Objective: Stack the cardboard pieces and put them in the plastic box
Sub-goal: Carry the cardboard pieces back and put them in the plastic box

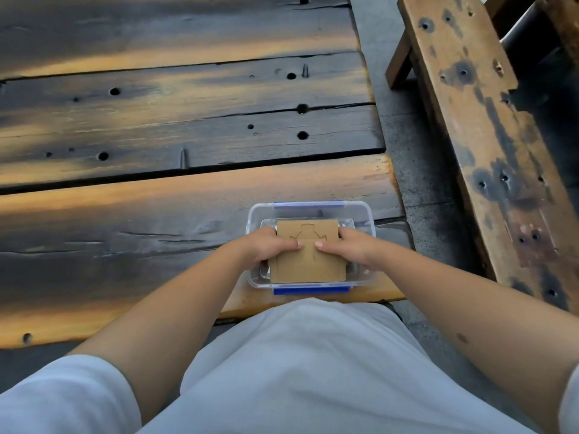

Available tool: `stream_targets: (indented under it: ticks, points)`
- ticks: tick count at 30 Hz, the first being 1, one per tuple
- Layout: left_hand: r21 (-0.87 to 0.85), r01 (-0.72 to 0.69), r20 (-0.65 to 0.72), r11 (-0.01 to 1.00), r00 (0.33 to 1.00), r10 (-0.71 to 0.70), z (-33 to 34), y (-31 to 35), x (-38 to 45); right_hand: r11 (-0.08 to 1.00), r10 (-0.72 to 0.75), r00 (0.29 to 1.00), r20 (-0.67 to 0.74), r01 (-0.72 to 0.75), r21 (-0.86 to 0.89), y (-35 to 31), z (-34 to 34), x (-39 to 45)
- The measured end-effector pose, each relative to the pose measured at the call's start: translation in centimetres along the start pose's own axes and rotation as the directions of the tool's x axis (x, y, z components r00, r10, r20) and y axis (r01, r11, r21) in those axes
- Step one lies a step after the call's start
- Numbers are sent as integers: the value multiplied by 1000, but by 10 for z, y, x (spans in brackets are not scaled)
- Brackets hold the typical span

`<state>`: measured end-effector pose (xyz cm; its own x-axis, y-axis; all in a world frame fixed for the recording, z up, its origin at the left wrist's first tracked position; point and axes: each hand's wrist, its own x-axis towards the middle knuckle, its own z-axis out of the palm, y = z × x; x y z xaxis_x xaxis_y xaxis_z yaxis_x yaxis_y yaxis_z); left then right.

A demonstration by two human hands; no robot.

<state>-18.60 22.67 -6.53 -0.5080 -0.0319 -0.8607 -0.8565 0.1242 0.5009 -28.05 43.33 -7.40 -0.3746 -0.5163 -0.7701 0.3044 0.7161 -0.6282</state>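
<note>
Head view. A stack of cardboard pieces (308, 255), its top sheet scored with a cut outline, is held level inside the open clear plastic box (255, 214), which stands at the near edge of the plank worktop (188, 195). The left hand (271, 245) and right hand (351, 247) are clamped on the stack's opposite sides, thumbs pressed on top, presumably so the sheets stay aligned while being seated. Blue latches are seen on the box's near and far rims.
</note>
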Motion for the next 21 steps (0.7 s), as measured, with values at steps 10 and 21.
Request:
stream_targets:
  ticks: [10,21]
  points:
    - [-56,-94,-34,994,995,92,-2,6,4,994,-5,995,-102,-7,-108,-16,-6,9]
    - [62,-126,-49,990,990,129,-3,14,-2,992,31,993,-111,-44,-117,-26,-9,4]
